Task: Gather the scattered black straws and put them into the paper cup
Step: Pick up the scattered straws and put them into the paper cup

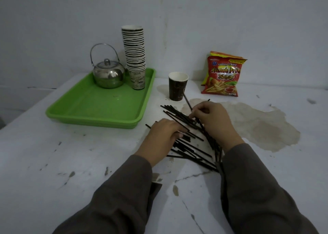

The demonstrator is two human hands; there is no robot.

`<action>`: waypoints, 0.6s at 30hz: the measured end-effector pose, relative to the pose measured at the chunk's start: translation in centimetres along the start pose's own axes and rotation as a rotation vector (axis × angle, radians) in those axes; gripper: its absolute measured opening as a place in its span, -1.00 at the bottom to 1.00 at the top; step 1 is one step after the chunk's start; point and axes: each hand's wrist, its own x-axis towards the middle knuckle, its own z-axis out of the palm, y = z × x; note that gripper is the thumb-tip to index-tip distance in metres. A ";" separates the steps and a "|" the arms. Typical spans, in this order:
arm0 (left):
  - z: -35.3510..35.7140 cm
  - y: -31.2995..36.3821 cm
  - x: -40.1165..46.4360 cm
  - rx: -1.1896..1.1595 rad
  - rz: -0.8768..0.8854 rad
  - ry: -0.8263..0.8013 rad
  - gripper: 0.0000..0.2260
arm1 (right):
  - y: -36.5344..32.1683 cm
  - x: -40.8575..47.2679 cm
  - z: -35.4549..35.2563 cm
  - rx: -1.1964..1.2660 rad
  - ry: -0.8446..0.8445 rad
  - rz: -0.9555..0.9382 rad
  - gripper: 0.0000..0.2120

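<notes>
Lying in a loose fan across the middle of the counter (88, 162), the black straws (191, 150) are criss-crossing one another, their far ends reaching toward the counter's back edge and their near ends trailing under my right sleeve (257, 189). I am pressing my left hand (165, 134) down on the left part of the pile, fingers curling onto a few straws, thumb tucking underneath. My right hand (211, 118) is curling over the far part of the pile and pinching straws between the fingertips, with one straw poking up past the knuckles toward the paper cup (178, 86).

That cup is standing upright, mouth open, just beyond the straws toward the back edge, apart from both hands. I am seeing bare counter between it and the pile, though the gap is narrow. Further left, a green tray (92, 109) is sitting near the back left corner, its right rim close to the straws' far ends; it is carrying a steel kettle (108, 73) and a tall stack of cups (135, 56). A red snack bag (221, 75) is leaning against the wall at the back edge, right of the cup. A brown stain (266, 127) is spreading over the counter's right side, where open room is showing. The near left part of the counter is also lying open.
</notes>
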 end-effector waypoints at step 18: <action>0.6 0.5 2.2 0.269 0.104 -0.237 -0.81 | 2.4 -1.0 -0.8 0.121 -0.010 0.011 -0.91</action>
